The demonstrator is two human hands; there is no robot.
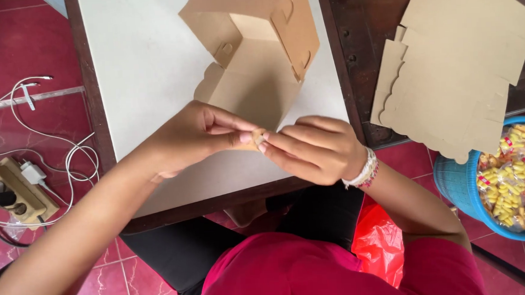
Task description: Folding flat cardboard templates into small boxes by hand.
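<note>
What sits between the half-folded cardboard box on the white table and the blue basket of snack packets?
In the head view, a stack of flat cardboard blanks lies between the box and the basket, on the dark table.

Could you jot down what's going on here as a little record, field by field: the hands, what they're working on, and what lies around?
left hand: left hand pinches a flap of the brown cardboard box
right hand: right hand, wearing a beaded bracelet, pinches the same flap
box state: partly folded, open, lying on the white table
to the right: stack of flat cardboard blanks; blue basket of bagged yellow snacks
on the floor, left: power strip with white cables
</note>
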